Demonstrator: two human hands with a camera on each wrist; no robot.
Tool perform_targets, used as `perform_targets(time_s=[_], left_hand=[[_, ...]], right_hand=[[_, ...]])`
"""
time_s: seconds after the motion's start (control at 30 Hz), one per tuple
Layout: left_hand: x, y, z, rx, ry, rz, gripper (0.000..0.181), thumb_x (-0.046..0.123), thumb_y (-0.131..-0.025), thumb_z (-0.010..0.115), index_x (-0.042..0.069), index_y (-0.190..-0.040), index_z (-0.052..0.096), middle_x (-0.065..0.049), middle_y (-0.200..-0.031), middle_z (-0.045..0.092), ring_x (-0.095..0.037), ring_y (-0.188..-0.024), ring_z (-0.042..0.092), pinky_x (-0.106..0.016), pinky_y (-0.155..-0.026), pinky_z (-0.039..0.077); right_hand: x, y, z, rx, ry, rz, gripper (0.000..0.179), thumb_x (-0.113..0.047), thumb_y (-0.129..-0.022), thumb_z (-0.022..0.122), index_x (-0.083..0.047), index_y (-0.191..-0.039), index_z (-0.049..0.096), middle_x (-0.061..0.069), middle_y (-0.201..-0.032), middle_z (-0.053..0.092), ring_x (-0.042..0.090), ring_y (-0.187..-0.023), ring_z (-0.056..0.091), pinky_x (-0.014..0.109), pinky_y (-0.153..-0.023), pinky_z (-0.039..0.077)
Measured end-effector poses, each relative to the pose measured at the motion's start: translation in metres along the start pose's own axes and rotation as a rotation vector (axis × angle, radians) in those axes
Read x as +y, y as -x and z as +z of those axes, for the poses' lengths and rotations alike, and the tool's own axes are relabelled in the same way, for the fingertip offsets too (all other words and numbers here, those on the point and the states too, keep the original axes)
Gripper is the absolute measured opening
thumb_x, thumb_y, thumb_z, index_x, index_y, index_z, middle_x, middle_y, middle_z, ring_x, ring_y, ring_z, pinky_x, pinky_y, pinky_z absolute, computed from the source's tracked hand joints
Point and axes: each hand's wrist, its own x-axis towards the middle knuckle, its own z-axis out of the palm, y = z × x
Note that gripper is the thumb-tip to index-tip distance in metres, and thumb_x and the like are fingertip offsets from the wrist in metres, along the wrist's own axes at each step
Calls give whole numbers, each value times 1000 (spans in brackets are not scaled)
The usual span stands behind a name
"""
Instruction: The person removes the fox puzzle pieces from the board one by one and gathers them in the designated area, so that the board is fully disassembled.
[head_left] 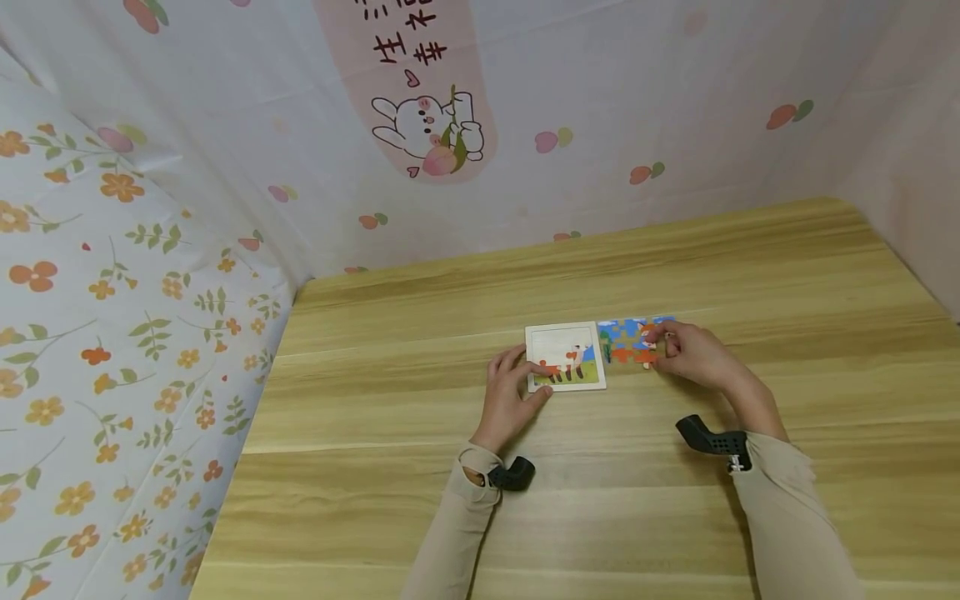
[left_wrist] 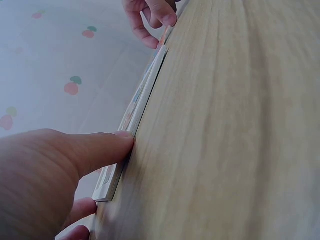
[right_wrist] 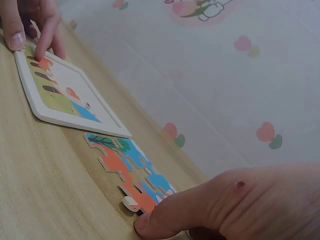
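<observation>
A white-rimmed jigsaw tray (head_left: 567,387) lies flat on the table, partly filled with pieces showing an orange animal's legs, grass and a strip of blue. My left hand (head_left: 508,402) holds the tray at its near left corner. Its thumb (left_wrist: 122,141) presses the near edge while a fingertip rests on the picture. Right of the tray lies a cluster of loose puzzle pieces (right_wrist: 116,162) in blue, orange and green. Over the cluster's right end, my right hand (head_left: 697,357) pinches a puzzle piece between thumb and fingers; the hand hides much of that piece.
The wood-grain table (head_left: 360,400) runs back to a fabric backdrop (head_left: 600,100) with a rabbit print. A floral cloth (head_left: 112,350) hangs along the left side. Each wrist wears a black camera mount, such as the right one (head_left: 708,437).
</observation>
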Motion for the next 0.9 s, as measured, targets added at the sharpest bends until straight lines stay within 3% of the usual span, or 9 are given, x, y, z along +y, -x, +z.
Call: perform_targets(time_s=[0.57, 0.9], left_hand=[[0, 1, 0, 0, 4, 6, 16, 18, -81, 71, 13, -97, 70, -15, -138, 43, -33, -127, 29, -50, -100, 27], [1, 2, 2, 10, -2, 7, 16, 20, -82, 71, 15, -97, 70, -15, -138, 44, -32, -127, 29, -50, -100, 27]], right_hand=[[2, 9, -9, 66, -39, -32, 35, -5, -78, 69, 6, -108, 55, -2, -59, 35, 7, -48, 29, 25, -48, 27], [0, 7, -6, 101, 55, -34, 23, -12, -84, 66, 3, -100, 59, -1, -61, 36, 10, -49, 32, 26, -49, 27]])
